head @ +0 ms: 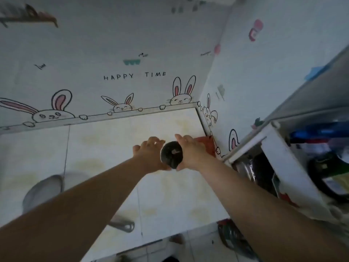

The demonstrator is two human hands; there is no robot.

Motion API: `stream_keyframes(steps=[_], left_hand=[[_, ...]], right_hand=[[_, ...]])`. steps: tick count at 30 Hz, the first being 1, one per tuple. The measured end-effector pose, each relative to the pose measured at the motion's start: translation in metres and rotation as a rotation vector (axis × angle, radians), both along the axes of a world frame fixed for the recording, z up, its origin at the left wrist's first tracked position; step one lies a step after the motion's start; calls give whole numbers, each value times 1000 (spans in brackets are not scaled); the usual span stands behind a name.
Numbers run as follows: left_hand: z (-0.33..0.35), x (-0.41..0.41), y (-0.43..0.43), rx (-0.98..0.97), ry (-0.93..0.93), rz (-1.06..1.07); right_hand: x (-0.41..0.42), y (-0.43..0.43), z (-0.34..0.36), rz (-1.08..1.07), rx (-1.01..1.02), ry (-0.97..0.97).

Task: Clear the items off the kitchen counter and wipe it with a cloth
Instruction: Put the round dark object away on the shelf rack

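I clasp the dark round lid (pixel 171 154) between both hands (pixel 149 154), fingers (pixel 188 140) wrapped around it, mid-frame, to lift it off the tabletop (pixel 113 140).

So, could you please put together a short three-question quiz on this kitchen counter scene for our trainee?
1. True or false: both hands hold the round dark lid-like object above the pale tiled counter.
2. Which thing lies beyond the right hand, in the counter's corner: (a) a red-orange cloth-like item, (b) a green bottle, (c) a white plate?
3. Fill in: the grey metal pan sits on the counter under the person's ____ forearm.

Key: 1 true, the left hand is on it too; 2 a, the red-orange cloth-like item; 3 left.
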State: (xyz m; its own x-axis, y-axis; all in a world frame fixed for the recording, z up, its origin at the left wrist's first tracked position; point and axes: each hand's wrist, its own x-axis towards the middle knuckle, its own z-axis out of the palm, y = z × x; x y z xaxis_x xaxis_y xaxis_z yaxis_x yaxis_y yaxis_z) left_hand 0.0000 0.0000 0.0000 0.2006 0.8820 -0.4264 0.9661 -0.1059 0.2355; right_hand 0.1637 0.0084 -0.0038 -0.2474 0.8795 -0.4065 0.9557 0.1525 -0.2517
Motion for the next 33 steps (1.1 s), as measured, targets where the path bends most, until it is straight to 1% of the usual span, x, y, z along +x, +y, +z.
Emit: stream_keyframes(steps=[4,8,12,16,21,27,30,33], left_hand=[[-28,12,11,-76,4,45],[-47,21,19,-90,-22,81],[-36,20,20,-42,-28,65],[1,16,18,9,-113,77],[70,21,8,80,-258,10],[151,53,-18,250,-453,-163],[176,73,-32,362,-551,-273],[193,100,-38,427,-625,-364]], right_hand=[[1,7,-28,46,2,-81],[1,13,-41,107,39,-46],[0,11,-33,104,106,-1],[2,5,-2,50,173,38],[10,-9,59,-31,240,52],[38,-50,142,-173,421,67],[57,-74,175,-255,506,74],[81,-94,203,-330,573,40]])
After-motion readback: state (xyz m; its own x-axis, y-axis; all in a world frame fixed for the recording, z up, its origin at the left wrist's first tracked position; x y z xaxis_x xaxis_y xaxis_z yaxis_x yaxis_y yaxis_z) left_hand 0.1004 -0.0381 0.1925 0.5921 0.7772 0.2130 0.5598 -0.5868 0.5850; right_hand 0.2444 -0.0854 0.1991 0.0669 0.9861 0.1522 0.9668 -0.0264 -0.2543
